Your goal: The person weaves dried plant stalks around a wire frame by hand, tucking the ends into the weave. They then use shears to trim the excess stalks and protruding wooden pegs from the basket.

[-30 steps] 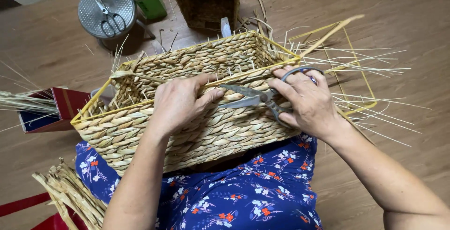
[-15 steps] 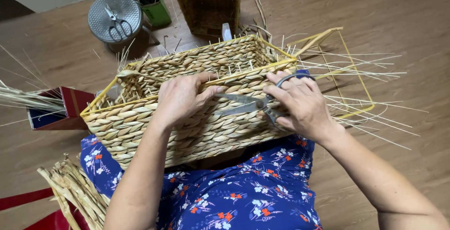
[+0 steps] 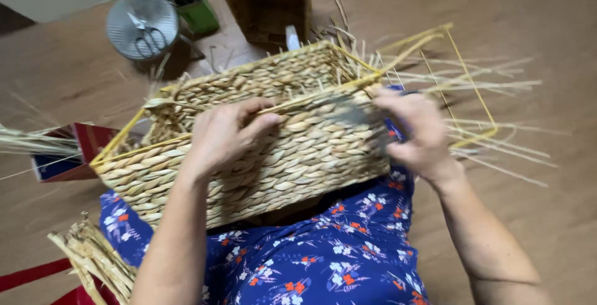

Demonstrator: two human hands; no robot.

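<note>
Two hands at work on one rectangular woven basket (image 3: 273, 149), which rests tipped on the lap of the person I am watching, over a blue cloth printed with small red and white flowers (image 3: 323, 261). Basket wall: thick, plaited, straw-coloured fibre in rounded braids, glossy in places, rough at the ends. Rim edged with a thin yellow frame; loose stiff strands bristle from the far corner and fan out to the right.

Left hand (image 3: 227, 134): fingers bent over the near rim, thumb on the outer wall, gripping the basket edge. Right hand (image 3: 416, 134): blurred by motion, set against the right end of the basket, fingers curled. A grey smear near its fingertips may be a tool, but I cannot tell what it grips, if anything.

A bent yellow wire frame (image 3: 472, 93) lies just beyond the right hand, tangled with pale straw stalks (image 3: 497, 149).

Floor is brown, smooth wood (image 3: 547, 25). Far left: a round grey metal disc with ribbed face (image 3: 142, 25), a pair of scissors (image 3: 146, 34) lying on it. Beside it a small green box (image 3: 196, 9). Behind the basket stands a second woven container (image 3: 267, 0), darker, square-sided. Near left: a red and blue box (image 3: 68, 156) with dry stalks across it, and a bundle of flat, frayed straw (image 3: 93, 261) by the knee.
</note>
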